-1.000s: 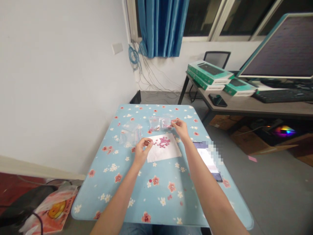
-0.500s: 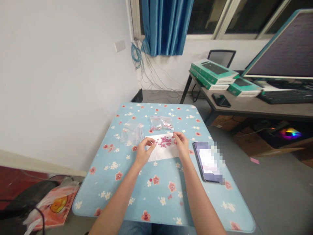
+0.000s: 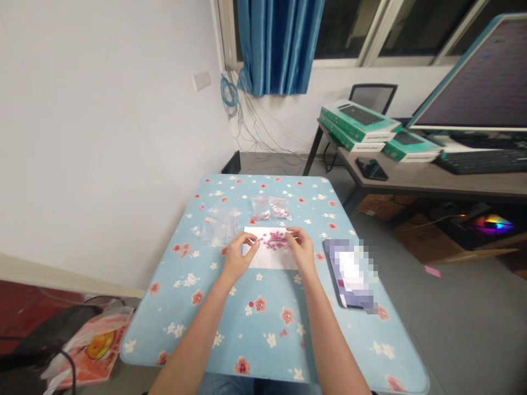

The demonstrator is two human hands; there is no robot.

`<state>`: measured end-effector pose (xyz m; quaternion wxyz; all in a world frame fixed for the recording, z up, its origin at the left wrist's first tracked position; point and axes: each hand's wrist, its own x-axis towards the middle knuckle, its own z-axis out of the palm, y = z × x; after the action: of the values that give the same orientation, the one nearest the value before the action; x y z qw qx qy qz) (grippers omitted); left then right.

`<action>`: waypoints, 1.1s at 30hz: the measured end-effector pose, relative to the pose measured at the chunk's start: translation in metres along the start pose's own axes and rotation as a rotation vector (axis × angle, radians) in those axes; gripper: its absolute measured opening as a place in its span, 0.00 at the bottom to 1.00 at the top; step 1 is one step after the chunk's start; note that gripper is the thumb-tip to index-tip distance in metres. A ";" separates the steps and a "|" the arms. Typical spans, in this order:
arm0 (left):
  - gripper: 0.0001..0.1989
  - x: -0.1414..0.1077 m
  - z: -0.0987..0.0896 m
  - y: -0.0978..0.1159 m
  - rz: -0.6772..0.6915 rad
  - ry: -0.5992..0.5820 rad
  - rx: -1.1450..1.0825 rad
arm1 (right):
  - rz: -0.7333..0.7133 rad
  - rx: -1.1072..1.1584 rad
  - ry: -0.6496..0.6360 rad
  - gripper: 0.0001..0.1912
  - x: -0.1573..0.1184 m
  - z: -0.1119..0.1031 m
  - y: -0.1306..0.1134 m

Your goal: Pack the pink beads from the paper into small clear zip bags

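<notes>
Your desk [image 3: 263,351], covered in a pale blue cloth printed with pink and white flowers, fills the middle of the view. A flat dark-edged device [image 3: 349,274], its face pixelated, lies towards the right side. A crumpled clear plastic bag [image 3: 218,225] sits far left. Two small zip bags [image 3: 260,208] lie side by side at the far centre, holding a few pink pieces. Just nearer, a sheet of white paper [image 3: 272,258] carries a loose heap of small round pink beads [image 3: 274,238]. Your left hand [image 3: 241,255] and right hand [image 3: 300,249] sit at the paper's left and right ends, fingers curled and touching it, either side of the beads. You cannot tell whether they grip the paper.
</notes>
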<state>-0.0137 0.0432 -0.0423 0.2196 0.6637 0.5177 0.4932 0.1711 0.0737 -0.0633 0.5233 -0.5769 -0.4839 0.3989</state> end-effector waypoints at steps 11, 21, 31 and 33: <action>0.23 0.010 -0.037 -0.045 -0.058 0.111 0.713 | -0.027 -0.159 -0.041 0.15 0.007 -0.026 -0.003; 0.21 0.008 -0.030 -0.033 -0.069 -0.003 0.648 | -0.101 -0.322 -0.163 0.13 0.001 -0.026 -0.009; 0.38 0.004 -0.039 -0.044 -0.057 -0.163 0.792 | -0.178 -0.578 -0.357 0.07 -0.007 -0.024 -0.019; 0.38 0.004 -0.039 -0.044 -0.068 -0.171 0.786 | -0.188 -0.619 -0.362 0.07 -0.008 -0.023 -0.020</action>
<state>-0.0688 0.0548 -0.0600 0.0073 0.7183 0.6684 0.1931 0.1885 0.0607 -0.0406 0.2644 -0.5809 -0.7174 0.2794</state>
